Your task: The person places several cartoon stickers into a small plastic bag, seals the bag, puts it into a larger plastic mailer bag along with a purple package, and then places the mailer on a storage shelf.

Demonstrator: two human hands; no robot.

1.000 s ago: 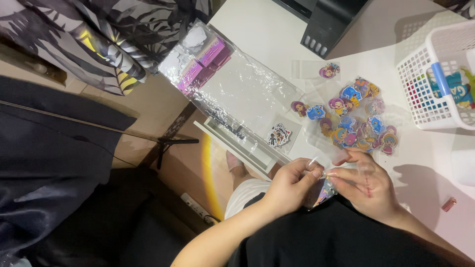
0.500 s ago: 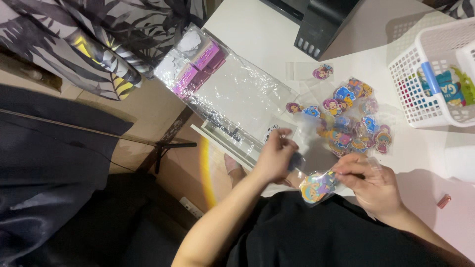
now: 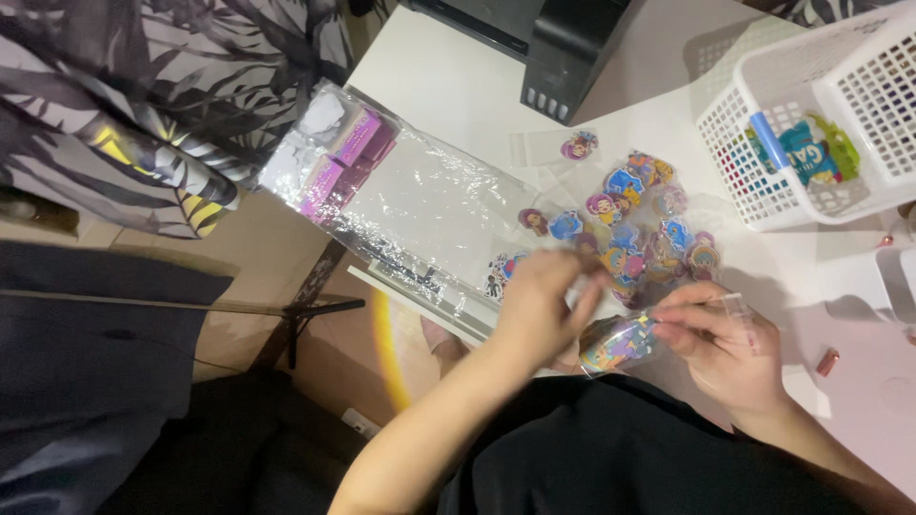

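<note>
The right hand [image 3: 730, 343] is pinching a small clear bag of stickers [image 3: 620, 343] at the table's 6 o'clock edge. The left hand [image 3: 539, 305] is reaching, fingers curled, toward the sticker pile [image 3: 639, 224] at 12 o'clock. Best to grab just one and keep the bag's mouth open.

A small clear packet [image 3: 618, 341] stuffed with colourful cartoon stickers sits pinched in the right hand [image 3: 727, 345]. A long clear plastic bag [image 3: 401, 200] lies across the white table [image 3: 458, 76], purple and white boxes [image 3: 348, 153] packed at its far end.
</note>
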